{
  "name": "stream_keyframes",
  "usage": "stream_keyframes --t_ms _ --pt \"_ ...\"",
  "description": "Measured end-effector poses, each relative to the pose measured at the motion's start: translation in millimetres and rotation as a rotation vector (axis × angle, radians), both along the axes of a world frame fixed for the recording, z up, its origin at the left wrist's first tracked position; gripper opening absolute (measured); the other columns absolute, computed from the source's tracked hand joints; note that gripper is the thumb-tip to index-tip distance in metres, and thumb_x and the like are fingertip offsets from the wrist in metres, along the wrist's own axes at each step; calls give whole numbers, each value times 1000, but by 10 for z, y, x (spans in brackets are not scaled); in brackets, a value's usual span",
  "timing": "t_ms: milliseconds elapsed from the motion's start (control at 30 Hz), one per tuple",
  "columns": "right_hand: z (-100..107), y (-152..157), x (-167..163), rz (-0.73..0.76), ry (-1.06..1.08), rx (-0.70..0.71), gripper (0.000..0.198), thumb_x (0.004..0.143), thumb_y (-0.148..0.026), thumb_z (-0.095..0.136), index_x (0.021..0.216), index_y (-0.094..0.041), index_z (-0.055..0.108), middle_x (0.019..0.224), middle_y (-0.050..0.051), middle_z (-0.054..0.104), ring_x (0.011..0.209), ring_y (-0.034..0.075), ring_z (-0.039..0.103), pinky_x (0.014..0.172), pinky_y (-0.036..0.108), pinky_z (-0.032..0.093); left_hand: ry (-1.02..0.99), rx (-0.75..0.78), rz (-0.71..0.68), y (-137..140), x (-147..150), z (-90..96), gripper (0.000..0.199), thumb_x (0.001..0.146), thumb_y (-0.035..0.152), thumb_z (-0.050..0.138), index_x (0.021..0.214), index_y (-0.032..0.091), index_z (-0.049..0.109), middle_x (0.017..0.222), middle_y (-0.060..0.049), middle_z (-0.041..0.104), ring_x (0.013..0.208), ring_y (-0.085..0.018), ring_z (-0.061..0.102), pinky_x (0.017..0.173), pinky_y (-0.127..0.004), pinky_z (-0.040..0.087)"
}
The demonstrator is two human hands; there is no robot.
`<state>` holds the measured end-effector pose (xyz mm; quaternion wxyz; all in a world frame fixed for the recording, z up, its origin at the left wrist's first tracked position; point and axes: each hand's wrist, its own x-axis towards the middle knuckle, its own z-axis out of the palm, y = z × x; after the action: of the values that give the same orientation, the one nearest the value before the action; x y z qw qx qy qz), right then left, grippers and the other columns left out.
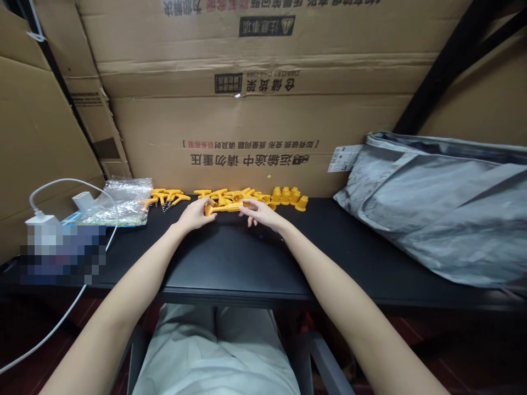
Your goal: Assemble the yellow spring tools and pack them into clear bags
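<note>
Between my two hands a yellow plastic piece [228,208] is held roughly level, just above the black table. It has a flared, cup-like left end and a narrower shaft. Around the flared end, my left hand [195,216] is closed. My right hand [262,213] grips the other end with thumb and forefinger, its lower fingers hanging loose. Just behind the hands lies a pile of yellow T-shaped handles [220,193], partly hidden by them. More T-shaped handles [167,196] with metal spirals lie to the left. Several yellow flanged cups [285,196] stand to the right.
A large cardboard sheet [247,120] rises behind the table [230,263]. Clear plastic packaging [123,200], a white charger [43,227] with a cable and a blurred-out item [63,255] are at left. A grey bag [436,208] lies at right.
</note>
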<state>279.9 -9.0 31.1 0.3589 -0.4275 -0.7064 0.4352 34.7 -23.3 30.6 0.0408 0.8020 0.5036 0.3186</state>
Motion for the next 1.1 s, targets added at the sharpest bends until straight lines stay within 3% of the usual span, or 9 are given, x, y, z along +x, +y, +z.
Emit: stream_keyframes --t_ms 100,533,833,967,1100 --pt "-37 43 49 46 18 59 54 76 -32 72 125 -18 52 98 7 67 52 8 61 44 19 46 2 9 8 -11 -7 1 27 74 38 63 92 19 57 68 2 52 63 -13 48 59 -24 34" --pt "-100 96 36 28 43 88 42 75 -29 71 112 -17 57 81 3 66 51 9 59 46 21 45 -5 46 19 -41 14 -4 25 77 39 60 91 18 58 71 0 57 65 -14 52 61 -24 36" --pt "-123 108 30 36 62 101 36 75 -34 72 103 -17 58 79 3 69 53 10 59 47 21 45 0 76 25 -43 14 -15 23 78 39 60 90 19 57 74 0 58 67 -14 53 64 -24 38" --pt "-91 61 21 35 67 107 29 76 -39 70 90 -16 59 77 5 69 55 10 60 49 21 45 2 91 14 -59 25 -13 24 77 38 61 90 19 58 74 0 59 68 -14 53 65 -25 39" --pt "-57 21 3 53 59 103 37 79 -50 64 77 -14 58 69 4 67 52 9 59 49 20 44 16 109 6 -71 40 -17 26 78 40 60 92 19 58 76 0 60 69 -14 54 66 -25 40"
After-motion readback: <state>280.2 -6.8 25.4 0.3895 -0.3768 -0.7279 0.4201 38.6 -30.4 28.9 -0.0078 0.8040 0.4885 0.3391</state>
